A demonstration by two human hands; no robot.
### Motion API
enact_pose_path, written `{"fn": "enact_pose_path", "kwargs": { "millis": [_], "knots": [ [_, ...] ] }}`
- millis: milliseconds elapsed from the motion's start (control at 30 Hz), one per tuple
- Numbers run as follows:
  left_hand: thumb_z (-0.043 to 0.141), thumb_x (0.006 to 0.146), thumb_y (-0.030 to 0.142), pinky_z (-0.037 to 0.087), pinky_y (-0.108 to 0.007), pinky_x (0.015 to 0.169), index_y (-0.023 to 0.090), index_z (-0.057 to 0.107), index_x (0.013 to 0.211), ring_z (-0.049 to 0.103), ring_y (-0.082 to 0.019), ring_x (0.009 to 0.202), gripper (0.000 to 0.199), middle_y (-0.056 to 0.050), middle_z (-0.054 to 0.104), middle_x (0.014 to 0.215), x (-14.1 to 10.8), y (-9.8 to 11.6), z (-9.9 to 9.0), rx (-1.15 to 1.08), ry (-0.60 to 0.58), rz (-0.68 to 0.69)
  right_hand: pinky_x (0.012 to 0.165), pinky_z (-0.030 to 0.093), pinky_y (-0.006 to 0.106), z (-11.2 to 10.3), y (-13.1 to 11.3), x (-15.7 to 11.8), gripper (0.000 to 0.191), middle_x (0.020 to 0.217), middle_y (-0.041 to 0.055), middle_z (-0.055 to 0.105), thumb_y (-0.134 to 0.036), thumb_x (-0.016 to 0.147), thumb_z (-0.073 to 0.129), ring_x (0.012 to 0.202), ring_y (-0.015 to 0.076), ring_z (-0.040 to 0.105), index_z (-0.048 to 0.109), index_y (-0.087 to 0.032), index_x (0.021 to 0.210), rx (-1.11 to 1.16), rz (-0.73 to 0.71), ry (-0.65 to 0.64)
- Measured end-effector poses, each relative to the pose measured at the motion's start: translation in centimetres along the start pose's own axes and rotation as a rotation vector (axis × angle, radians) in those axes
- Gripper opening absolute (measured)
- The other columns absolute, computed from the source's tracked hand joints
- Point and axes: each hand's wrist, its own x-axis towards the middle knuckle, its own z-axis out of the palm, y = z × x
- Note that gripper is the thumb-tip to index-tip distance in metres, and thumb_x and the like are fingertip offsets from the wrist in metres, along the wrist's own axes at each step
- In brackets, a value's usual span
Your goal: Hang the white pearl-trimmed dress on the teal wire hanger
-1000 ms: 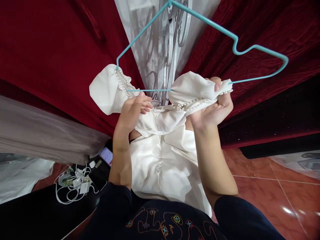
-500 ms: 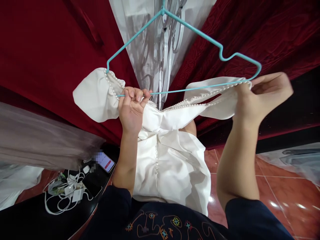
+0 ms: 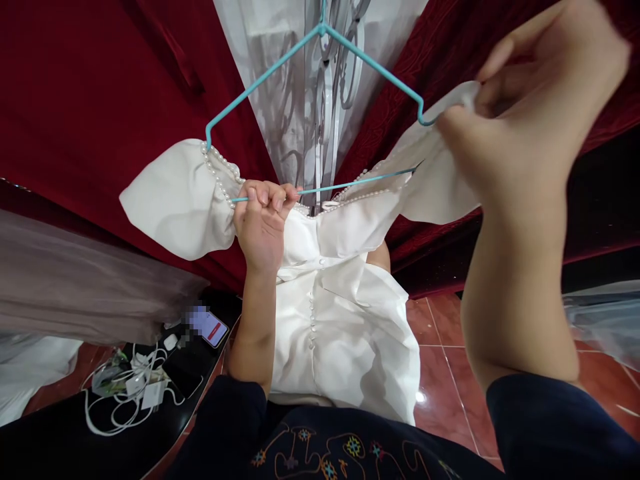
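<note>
A light blue clothes hanger (image 3: 373, 61) hangs in front of me, with a white dress (image 3: 350, 320) on it. The dress has a pearl-trimmed neckline and a row of buttons down its front. My left hand (image 3: 263, 223) is closed around the hanger's bottom bar near its left end. Beside it, the left puff sleeve (image 3: 175, 200) sits over the hanger's left end. Up at the right, my right hand (image 3: 530, 100) pinches the edge of the right sleeve (image 3: 440, 173). That sleeve and hand hide the hanger's right end.
Dark red curtains (image 3: 125, 80) flank a white metal rack (image 3: 325, 120) behind the hanger. At lower left, a black surface (image 3: 50, 433) bears a lit phone (image 3: 210, 327), tangled white cables (image 3: 125, 407) and a darker phone-like slab. Red floor tiles (image 3: 445, 373) lie below.
My right hand has moved up and outward, pulling the right sleeve's edge over the hanger's right end, which showed before. My left hand stays on the bar.
</note>
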Motion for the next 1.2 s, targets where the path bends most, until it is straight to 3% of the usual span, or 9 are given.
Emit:
{"fn": "enact_pose_path", "kwargs": {
  "millis": [167,267,333,400,533,600,800,1000,1200],
  "knots": [
    [0.064,0.099,0.045,0.056,-0.044,0.106,0.022,0.048,0.077,0.068,-0.018,0.086,0.036,0.001,0.049,0.074,0.0,-0.3,-0.1,0.042,0.044,-0.007,0.053,0.028,0.025,1.2,-4.1,-4.1,0.02,0.068,-0.0036,0.05,-0.027,0.083,0.076,0.056,0.0066,0.045,0.057,-0.021,0.086,0.263,0.074,-0.386],
    [0.063,0.1,0.044,0.054,-0.046,0.107,0.022,0.048,0.077,0.068,-0.019,0.086,0.035,0.001,0.05,0.074,0.0,-0.2,-0.3,0.02,0.071,-0.023,0.054,0.034,0.026,1.2,-4.0,-6.2,0.018,0.062,-0.0037,0.056,-0.036,0.084,0.077,0.054,0.0091,0.048,0.066,-0.022,0.089,0.214,0.131,-0.843],
    [0.063,0.1,0.043,0.054,-0.045,0.107,0.022,0.048,0.078,0.068,-0.019,0.085,0.034,0.001,0.049,0.074,0.0,-0.1,-0.3,0.007,0.073,-0.036,0.054,0.034,0.026,1.1,-3.1,-7.1,0.015,0.061,-0.0033,0.06,-0.034,0.083,0.077,0.052,0.0092,0.049,0.07,-0.022,0.086,0.15,0.175,-1.008],
    [0.062,0.101,0.043,0.055,-0.044,0.106,0.021,0.048,0.078,0.068,-0.018,0.085,0.034,0.001,0.049,0.074,0.0,-0.1,-0.4,0.017,0.063,-0.044,0.055,0.036,0.025,0.9,-2.1,-7.5,0.015,0.065,-0.0018,0.063,-0.034,0.084,0.076,0.055,0.0096,0.052,0.07,-0.021,0.083,0.114,0.21,-0.885],
    [0.062,0.1,0.045,0.057,-0.044,0.104,0.021,0.046,0.078,0.067,-0.018,0.085,0.036,0.001,0.048,0.074,0.0,-0.4,-0.4,0.043,0.038,-0.016,0.05,0.03,0.024,0.2,-1.1,-6.8,0.03,0.061,-0.001,0.057,-0.039,0.084,0.077,0.053,0.0067,0.045,0.062,-0.017,0.071,0.047,0.305,-0.243],
    [0.062,0.101,0.044,0.057,-0.043,0.104,0.021,0.047,0.078,0.067,-0.018,0.085,0.035,0.001,0.047,0.074,0.0,-0.5,-0.3,0.024,0.025,-0.003,0.049,0.028,0.025,0.0,-0.7,-5.9,0.032,0.058,-0.0008,0.056,-0.035,0.08,0.08,0.051,0.006,0.044,0.059,-0.016,0.066,-0.045,0.312,-0.073],
    [0.061,0.101,0.042,0.056,-0.045,0.106,0.022,0.048,0.077,0.067,-0.018,0.083,0.034,0.002,0.046,0.073,-0.2,-0.5,0.0,-0.005,0.052,-0.019,0.054,0.028,0.024,0.4,1.6,-3.3,0.03,0.056,-0.0055,0.052,-0.022,0.068,0.085,0.048,0.0067,0.046,0.059,-0.018,0.083,-0.232,0.265,-0.017],
    [0.061,0.101,0.046,0.058,-0.042,0.103,0.021,0.046,0.077,0.066,-0.017,0.083,0.037,0.001,0.046,0.073,-0.2,-0.5,0.0,0.038,0.027,0.006,0.052,0.025,0.027,1.6,1.5,-2.5,0.015,0.054,-0.0033,0.049,-0.007,0.07,0.071,0.048,0.0056,0.038,0.06,-0.017,0.069,-0.198,0.171,0.043],
    [0.061,0.102,0.041,0.06,-0.038,0.097,0.021,0.047,0.079,0.066,-0.016,0.082,0.033,0.002,0.047,0.072,0.0,-0.7,-0.5,-0.002,0.001,0.012,0.051,0.025,0.023,1.2,-1.3,-3.7,0.026,0.061,-0.0026,0.052,-0.03,0.081,0.078,0.053,0.0037,0.042,0.058,-0.017,0.073,0.051,0.137,-0.068]
  ]
}}
